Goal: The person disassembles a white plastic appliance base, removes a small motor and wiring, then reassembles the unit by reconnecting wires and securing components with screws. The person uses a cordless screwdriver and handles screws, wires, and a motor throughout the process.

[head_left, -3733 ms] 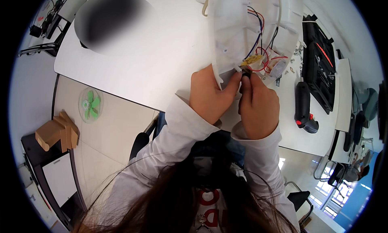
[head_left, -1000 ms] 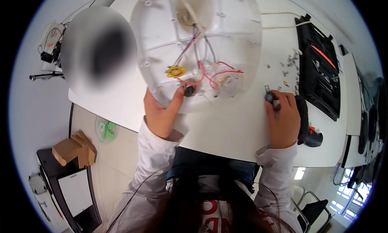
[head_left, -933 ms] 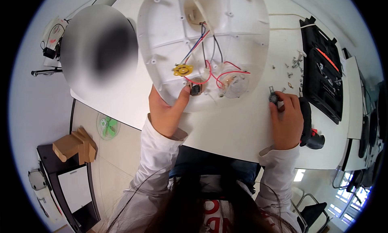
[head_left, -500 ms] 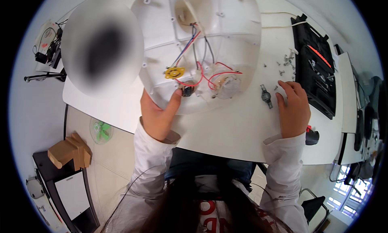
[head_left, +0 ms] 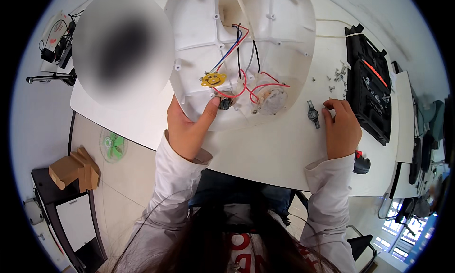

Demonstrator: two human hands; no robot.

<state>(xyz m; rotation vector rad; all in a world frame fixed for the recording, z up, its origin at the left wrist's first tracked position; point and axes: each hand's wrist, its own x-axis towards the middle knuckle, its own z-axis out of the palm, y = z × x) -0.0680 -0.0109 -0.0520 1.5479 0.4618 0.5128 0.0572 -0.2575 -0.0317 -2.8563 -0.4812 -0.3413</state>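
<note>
A white plastic shell point(head_left: 294, 31) lies with its hollow inside facing up, ribs and screw posts showing. My left hand point(head_left: 187, 135) grips its near left edge. The thumb is inside, against a dark round part point(head_left: 228, 101); the other fingers are hidden beneath. Close by sit a yellow round part point(head_left: 214, 79) and a clear round housing point(head_left: 272, 101), joined by red wires. On the table to the right, my right hand point(head_left: 342, 130) has its thumb and forefinger drawn together at a small screw, mostly hidden by the fingertips. A dark wristwatch point(head_left: 313, 114) lies left of it.
Several loose screws point(head_left: 340, 74) lie beyond the right hand. A black tool case point(head_left: 367, 86) stands open at the right, with a black and red tool point(head_left: 361, 164) nearer me. A large blurred white round object point(head_left: 123, 50) fills the left. Cardboard boxes point(head_left: 76, 168) are beyond the table edge.
The right thumb and forefinger have closed where a screw lay in the open between them. My left hand keeps its grip on the shell; the whole view has shifted slightly.
</note>
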